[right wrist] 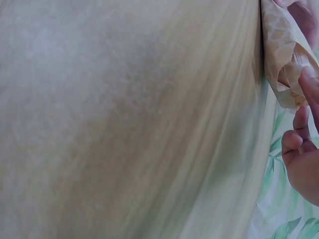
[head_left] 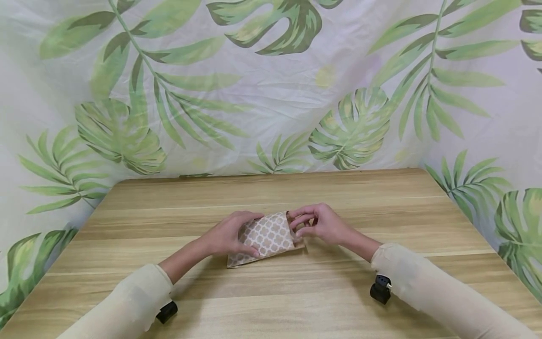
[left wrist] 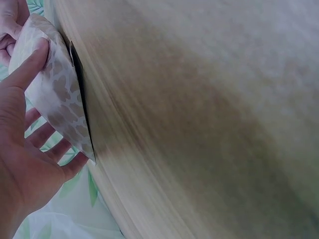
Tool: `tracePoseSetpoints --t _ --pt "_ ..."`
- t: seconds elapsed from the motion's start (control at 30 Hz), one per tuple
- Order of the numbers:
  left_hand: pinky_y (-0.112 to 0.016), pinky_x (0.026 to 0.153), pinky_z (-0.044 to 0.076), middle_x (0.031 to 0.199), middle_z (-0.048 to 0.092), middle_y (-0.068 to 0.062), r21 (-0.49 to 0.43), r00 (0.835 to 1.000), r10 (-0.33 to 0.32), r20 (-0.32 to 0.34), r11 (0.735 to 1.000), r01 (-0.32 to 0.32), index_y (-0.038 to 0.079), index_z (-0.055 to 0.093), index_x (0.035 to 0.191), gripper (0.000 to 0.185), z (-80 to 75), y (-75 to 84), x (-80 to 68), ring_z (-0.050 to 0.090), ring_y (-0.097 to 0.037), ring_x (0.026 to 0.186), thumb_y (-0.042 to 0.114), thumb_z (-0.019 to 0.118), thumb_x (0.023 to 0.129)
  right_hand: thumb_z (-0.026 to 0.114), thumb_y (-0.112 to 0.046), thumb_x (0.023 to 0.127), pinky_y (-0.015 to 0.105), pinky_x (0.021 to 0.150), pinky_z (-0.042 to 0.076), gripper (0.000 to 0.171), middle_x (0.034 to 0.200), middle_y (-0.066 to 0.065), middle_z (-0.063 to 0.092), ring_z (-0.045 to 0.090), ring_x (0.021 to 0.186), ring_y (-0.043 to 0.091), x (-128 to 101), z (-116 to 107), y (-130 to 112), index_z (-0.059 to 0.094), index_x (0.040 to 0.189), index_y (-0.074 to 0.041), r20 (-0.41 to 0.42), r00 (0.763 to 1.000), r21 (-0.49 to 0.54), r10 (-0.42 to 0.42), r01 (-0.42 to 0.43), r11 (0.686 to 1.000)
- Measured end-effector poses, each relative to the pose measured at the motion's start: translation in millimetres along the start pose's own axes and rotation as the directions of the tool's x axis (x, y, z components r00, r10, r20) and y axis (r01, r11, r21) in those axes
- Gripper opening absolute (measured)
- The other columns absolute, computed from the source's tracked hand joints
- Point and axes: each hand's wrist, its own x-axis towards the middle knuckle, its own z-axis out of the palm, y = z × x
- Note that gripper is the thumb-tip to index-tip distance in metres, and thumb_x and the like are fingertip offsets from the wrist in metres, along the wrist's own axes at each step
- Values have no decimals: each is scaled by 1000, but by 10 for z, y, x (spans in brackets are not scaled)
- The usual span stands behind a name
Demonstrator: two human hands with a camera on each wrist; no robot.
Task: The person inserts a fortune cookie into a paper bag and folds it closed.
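1. The wooden surface [head_left: 271,301] lies bare in front of the hands, to their left and right, and behind them up to the back edge.
2. The only thing on it is the patterned paper bag [head_left: 266,238], lying flat near the middle between the left hand [head_left: 226,235] and the right hand [head_left: 322,225].
3. The leaf-print cloth [head_left: 271,94] rises behind the far edge and along both sides, closing those ways off.
4. Above the bag the space is open.

Paper bag on wood
The bag [head_left: 266,238] is matt patterned paper; the table [head_left: 296,292] is smooth wood; the backdrop [head_left: 271,84] is cloth.
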Motion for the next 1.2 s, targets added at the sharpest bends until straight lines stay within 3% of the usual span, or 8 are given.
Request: tracePoseSetpoints --t 0.2,0.43,0.73,1.0,1.2 --pt "-57 111 44 145 59 -16 4 1000 2 2 1000 -2 1 54 147 95 -4 -3 10 53 -38 134 40 96 72 87 -3 79 22 66 51 49 111 16 77 61 77 10 17 64 -2 70 124 7 -49 999 -63 -3 0 998" --pt "-57 111 44 146 58 -17 9 1000 -3 3 1000 3 1 53 147 95 -10 13 7 52 -39 135 40 96 72 90 -2 76 23 69 54 54 114 16 76 68 84 21 38 113 -6 70 125 7 -70 998 -91 11 -18 996" --pt "-57 111 44 146 58 -18 11 1000 3 2 1000 -4 0 52 149 97 -7 6 11 53 -39 133 38 97 71 83 6 78 21 68 51 51 113 20 76 67 89 14 97 212 -14 67 125 12 -73 997 -103 26 -33 994" --pt "-56 110 45 145 59 -17 4 1000 16 0 1000 -16 0 53 148 96 -15 7 18 54 -38 132 38 97 71 84 5 78 26 76 51 50 109 16 77 68 96 23 71 198 -25 66 124 10 -72 997 -112 -3 -5 994" --pt "-57 111 44 146 59 -17 -4 1000 15 1 1000 -15 -1 53 148 97 -16 11 19 53 -38 133 37 97 71 87 7 75 23 68 45 52 98 13 74 56 80 23 48 159 6 69 123 11 -81 996 -118 -26 17 993"
